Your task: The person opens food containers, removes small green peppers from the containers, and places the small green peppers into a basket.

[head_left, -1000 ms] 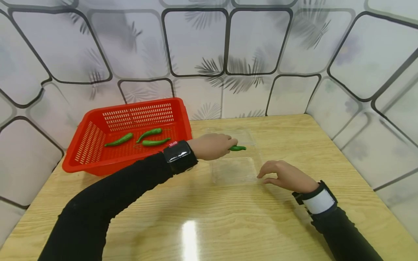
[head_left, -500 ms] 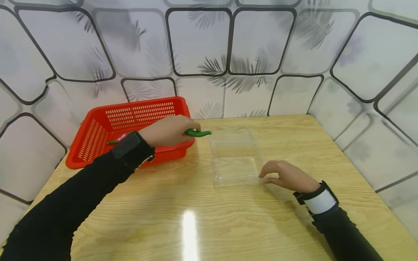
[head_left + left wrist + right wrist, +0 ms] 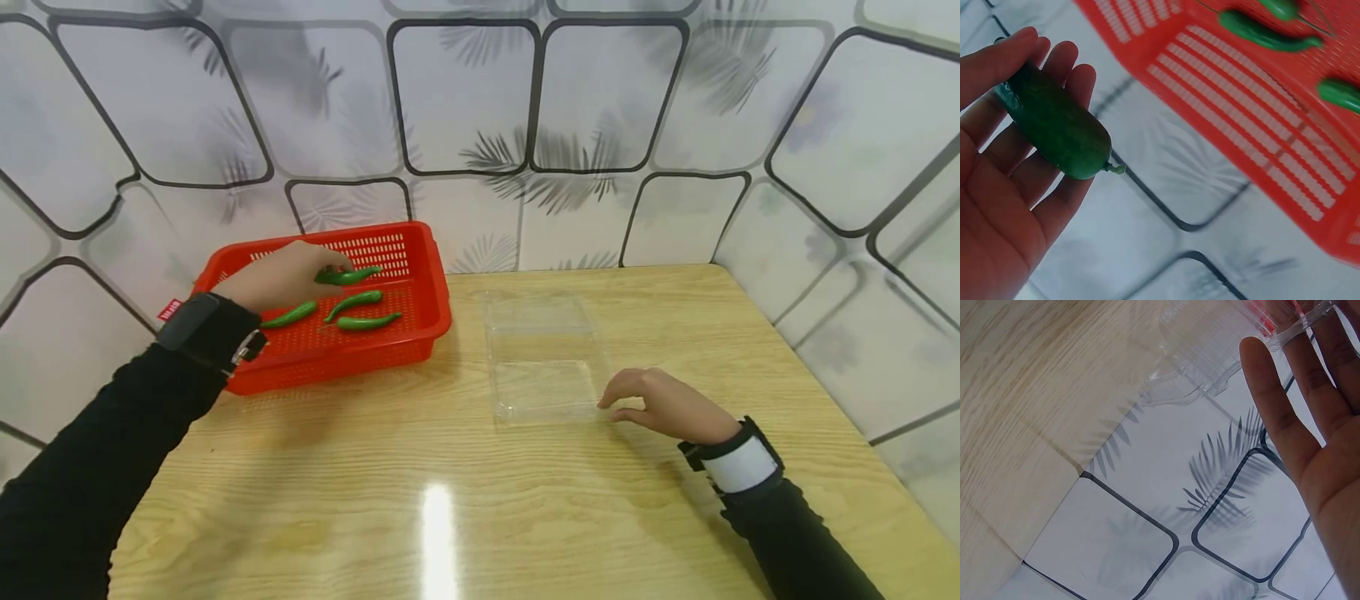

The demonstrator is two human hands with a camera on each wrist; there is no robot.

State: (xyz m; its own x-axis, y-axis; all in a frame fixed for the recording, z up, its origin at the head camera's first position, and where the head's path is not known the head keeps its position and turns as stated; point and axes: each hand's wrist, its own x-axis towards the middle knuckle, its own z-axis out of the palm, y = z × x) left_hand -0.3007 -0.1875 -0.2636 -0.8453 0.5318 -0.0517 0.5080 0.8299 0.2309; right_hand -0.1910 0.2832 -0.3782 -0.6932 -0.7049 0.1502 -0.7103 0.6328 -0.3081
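In the head view my left hand [image 3: 288,275] is over the red basket [image 3: 330,362], pinching a green chili pepper [image 3: 348,276]. The left wrist view shows this pepper [image 3: 1057,125] between thumb and fingers, stem end outward. Below it, three more green peppers [image 3: 367,322] lie on the basket floor. My right hand [image 3: 667,404] rests at the near right corner of a clear plastic container [image 3: 495,375], its fingertips touching the rim. Seen from the right wrist, the fingers [image 3: 1269,394] are fairly straight beside the container's edge [image 3: 1175,400].
A light wooden table [image 3: 570,508] bears the basket at left and the container at centre. A patterned wall [image 3: 465,217] stands behind the table, and another side [image 3: 847,292] rises on the right.
My left hand has carried the pepper leftward from above the clear container to over the red basket. The right hand has stayed at the container's corner.
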